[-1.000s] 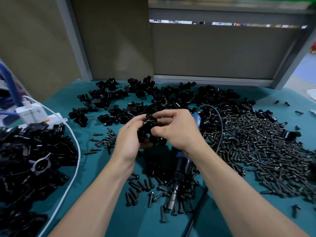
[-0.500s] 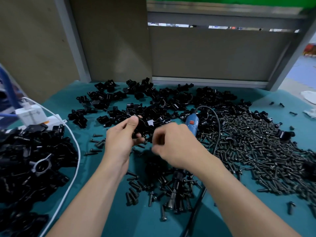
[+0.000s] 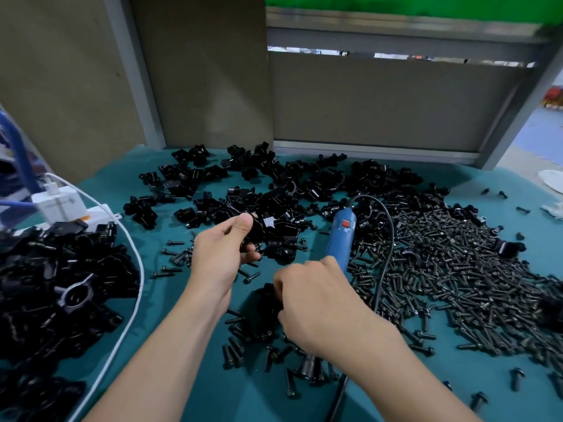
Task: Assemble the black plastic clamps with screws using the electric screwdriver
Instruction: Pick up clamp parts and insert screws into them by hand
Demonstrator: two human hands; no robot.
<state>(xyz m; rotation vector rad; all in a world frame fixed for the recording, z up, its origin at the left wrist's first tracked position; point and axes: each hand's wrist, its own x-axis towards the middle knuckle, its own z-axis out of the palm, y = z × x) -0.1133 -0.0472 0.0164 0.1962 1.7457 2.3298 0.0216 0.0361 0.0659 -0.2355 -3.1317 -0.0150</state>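
Apart now after meeting over one part a second ago, the two hands work separately. The right hand [image 3: 320, 303] has dropped to the teal surface [image 3: 182, 391], its fingers curled under and hidden beside a dark clamp piece [image 3: 268, 300]; whether they grip it cannot be told. The left hand [image 3: 222, 257] pinches one glossy black plastic clamp [image 3: 255, 236] between thumb and fingers, above mid-surface. One blue electric screwdriver [image 3: 341, 239] lies passing under the right hand, beside a heap of dark screws [image 3: 457, 269] too many to count. Loose clamp parts [image 3: 274, 184] spread behind; another clamp pile [image 3: 45, 284] sits left, by one white charger [image 3: 58, 205] and its cable [image 3: 134, 269].
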